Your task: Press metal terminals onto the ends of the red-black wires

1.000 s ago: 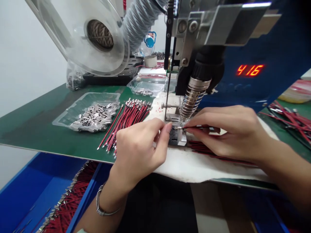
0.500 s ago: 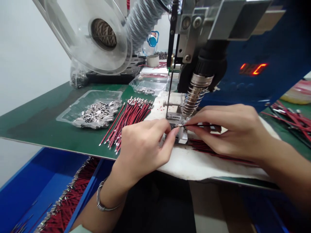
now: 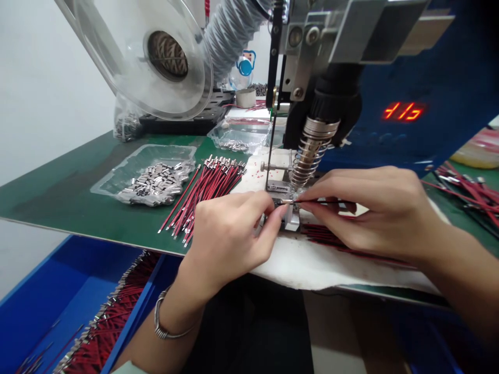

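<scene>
My right hand [image 3: 374, 208] pinches a red wire [image 3: 323, 202] and holds its metal tip at a small metal fixture [image 3: 290, 218] under the soldering nozzle [image 3: 310, 153]. My left hand [image 3: 230, 239] is closed, its fingertips pinched at the left side of the same fixture, on a small metal piece I cannot name. Both hands meet at the wire's tip. A bundle of red wires [image 3: 202, 195] lies just left of my left hand on the green mat [image 3: 66, 192].
A clear tray of small metal sleeves [image 3: 152, 179] sits at the left, a second tray [image 3: 239, 136] behind. A clear reel [image 3: 156, 52] and grey hose [image 3: 230, 31] stand above. The blue machine shows a red display [image 3: 403, 111]. A blue bin with finished wires [image 3: 97, 327] sits below; more wires [image 3: 468, 187] lie right.
Both hands have stayed at the fixture with hardly any movement. The view has shifted slightly and the red display digits have flickered.
</scene>
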A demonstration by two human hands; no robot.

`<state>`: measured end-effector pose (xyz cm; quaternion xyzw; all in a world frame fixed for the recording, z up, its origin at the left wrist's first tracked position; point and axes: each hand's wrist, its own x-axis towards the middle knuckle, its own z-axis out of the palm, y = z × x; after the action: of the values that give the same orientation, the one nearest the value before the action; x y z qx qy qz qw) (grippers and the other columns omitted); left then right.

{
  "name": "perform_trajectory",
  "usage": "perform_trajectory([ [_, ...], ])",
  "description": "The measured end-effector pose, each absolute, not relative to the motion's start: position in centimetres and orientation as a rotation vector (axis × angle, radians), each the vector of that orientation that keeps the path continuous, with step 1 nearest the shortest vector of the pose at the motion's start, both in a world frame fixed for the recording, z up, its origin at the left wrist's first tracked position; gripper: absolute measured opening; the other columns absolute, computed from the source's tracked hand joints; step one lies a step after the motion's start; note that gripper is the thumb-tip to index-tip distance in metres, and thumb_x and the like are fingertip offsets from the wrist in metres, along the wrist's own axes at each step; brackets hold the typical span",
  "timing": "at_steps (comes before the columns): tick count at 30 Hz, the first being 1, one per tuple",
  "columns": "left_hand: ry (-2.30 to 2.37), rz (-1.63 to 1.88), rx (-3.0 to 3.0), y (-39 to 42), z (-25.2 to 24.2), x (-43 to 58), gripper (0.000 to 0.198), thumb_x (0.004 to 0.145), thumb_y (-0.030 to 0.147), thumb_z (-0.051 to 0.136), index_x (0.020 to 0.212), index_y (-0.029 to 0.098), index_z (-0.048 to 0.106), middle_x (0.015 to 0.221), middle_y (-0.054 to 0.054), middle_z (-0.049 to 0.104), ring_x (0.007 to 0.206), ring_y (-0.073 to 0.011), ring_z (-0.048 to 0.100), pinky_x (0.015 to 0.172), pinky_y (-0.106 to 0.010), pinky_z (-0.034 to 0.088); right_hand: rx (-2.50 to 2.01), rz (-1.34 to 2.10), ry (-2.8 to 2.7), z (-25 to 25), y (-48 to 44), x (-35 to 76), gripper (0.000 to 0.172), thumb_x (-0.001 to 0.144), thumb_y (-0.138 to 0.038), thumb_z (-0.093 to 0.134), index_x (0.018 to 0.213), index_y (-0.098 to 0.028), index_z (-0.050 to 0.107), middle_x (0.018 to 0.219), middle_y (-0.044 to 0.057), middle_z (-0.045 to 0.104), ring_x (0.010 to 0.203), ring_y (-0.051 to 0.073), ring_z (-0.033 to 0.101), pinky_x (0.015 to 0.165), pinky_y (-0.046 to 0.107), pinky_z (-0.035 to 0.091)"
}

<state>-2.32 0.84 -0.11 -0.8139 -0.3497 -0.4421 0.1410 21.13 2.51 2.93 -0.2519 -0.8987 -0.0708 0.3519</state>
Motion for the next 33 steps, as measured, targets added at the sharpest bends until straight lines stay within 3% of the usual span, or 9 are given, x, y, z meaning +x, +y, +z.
perform_trajectory([
  [17, -0.978, -1.322, -2.358, 0.8, -0.2, -2.1, 0.022, 0.094, 0.024, 0.075, 0.075, 0.02, 0.065, 0.064, 0.003, 0.072, 0.053, -0.0106, 0.064, 0.052, -0.026, 0.044, -0.58, -0.168, -2.31, 3.1, 2.3, 21.2, 0.013, 0.101, -0.013, 0.068, 0.095, -0.024, 0.072, 0.084, -0.001, 0.08, 0.067, 0.015, 0.073, 0.057, 0.028, 0.054],
  [28, -0.798, -1.468, -2.318, 0.8, 0.0, -2.2, 0.026, 0.09, 0.017, 0.077, 0.07, 0.019, 0.061, 0.057, 0.005, 0.06, 0.049, -0.008, 0.052, 0.049, -0.026, 0.038, -0.558, -0.339, -2.27, 3.8, 1.5, 21.1, 0.015, 0.1, -0.012, 0.07, 0.094, -0.026, 0.071, 0.081, -0.004, 0.081, 0.065, 0.011, 0.074, 0.058, 0.023, 0.053],
  [33, -0.848, -1.417, -2.346, 0.5, 0.0, -2.1, 0.025, 0.092, 0.019, 0.075, 0.072, 0.02, 0.061, 0.059, 0.005, 0.062, 0.051, -0.0091, 0.055, 0.051, -0.027, 0.041, -0.567, -0.341, -2.261, 4.0, 1.1, 20.9, 0.017, 0.099, -0.012, 0.07, 0.097, -0.028, 0.071, 0.083, -0.006, 0.082, 0.067, 0.011, 0.074, 0.059, 0.024, 0.053],
])
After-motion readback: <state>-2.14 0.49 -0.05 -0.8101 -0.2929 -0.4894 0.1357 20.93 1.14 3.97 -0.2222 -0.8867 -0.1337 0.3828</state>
